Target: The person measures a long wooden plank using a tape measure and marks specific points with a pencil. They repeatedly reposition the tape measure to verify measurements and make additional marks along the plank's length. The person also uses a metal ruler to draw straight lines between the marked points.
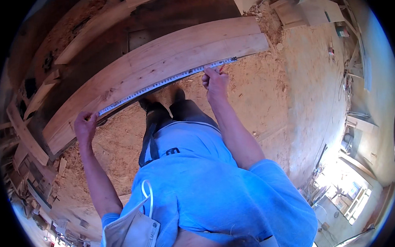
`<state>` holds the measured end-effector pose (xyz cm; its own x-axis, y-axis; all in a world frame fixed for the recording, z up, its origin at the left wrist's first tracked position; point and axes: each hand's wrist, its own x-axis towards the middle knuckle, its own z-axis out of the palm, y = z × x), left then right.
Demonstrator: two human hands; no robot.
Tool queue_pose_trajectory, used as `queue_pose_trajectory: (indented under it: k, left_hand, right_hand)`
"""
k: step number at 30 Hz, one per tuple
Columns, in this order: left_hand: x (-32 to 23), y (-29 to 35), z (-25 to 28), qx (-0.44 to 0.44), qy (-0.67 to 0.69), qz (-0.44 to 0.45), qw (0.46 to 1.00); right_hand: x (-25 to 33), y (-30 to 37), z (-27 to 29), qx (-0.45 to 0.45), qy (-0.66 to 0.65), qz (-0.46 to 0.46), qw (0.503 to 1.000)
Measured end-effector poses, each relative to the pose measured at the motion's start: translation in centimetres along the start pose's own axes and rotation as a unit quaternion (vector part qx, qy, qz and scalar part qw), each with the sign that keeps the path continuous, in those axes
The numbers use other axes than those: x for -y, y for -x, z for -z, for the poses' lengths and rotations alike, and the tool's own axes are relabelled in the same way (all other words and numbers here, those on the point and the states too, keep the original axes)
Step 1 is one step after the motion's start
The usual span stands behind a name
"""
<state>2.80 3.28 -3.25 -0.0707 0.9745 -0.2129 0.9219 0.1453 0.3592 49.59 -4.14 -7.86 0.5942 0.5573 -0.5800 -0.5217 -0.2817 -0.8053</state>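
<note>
A pale wooden board (178, 46) lies across in front of me, a seam running along its length. Along its near edge stretches the white blade of a tape measure (164, 82). At the board's left end, my left hand (85, 126) is closed around the tape's near end; a small yellowish bit shows between the fingers, and the rest is hidden. My right hand (216, 85) is closed at the near edge, right of the middle, its fingertips by the blade. From its grip sticks the red tip of a pencil (221, 68). The blade runs on a little past this hand.
Sawdust and shavings cover the floor (259, 99). More planks (92, 32) lie beyond the board and at far left. Wooden panels (308, 12) stand at the back right, near a wall (380, 56). A face mask (133, 230) hangs at my chest.
</note>
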Motion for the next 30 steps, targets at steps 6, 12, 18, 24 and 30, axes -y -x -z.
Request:
queue_pose_trajectory:
  k: [6, 12, 18, 24, 30]
  left_hand:
    - [0.1, -0.5, 0.1, 0.025, 0.001, 0.017, 1.000]
    - [-0.1, -0.5, 0.4, 0.025, -0.010, 0.022, 0.999]
    - [-1.2, -0.4, 0.8, 0.033, -0.015, 0.035, 0.999]
    - [-1.3, -0.2, 0.9, 0.042, -0.015, 0.021, 0.999]
    - [-1.3, -0.3, 0.9, 0.048, -0.016, 0.028, 0.998]
  right_hand:
    - [0.0, -0.2, 0.1, -0.004, 0.020, -0.005, 1.000]
    - [0.4, -0.1, -0.3, 0.002, 0.042, -0.007, 0.999]
    - [0.5, -0.1, -0.7, -0.005, 0.067, 0.004, 0.998]
    - [1.0, 0.0, -1.4, -0.018, 0.070, 0.000, 0.997]
    - [1.7, 0.2, -1.8, -0.024, 0.068, -0.013, 0.997]
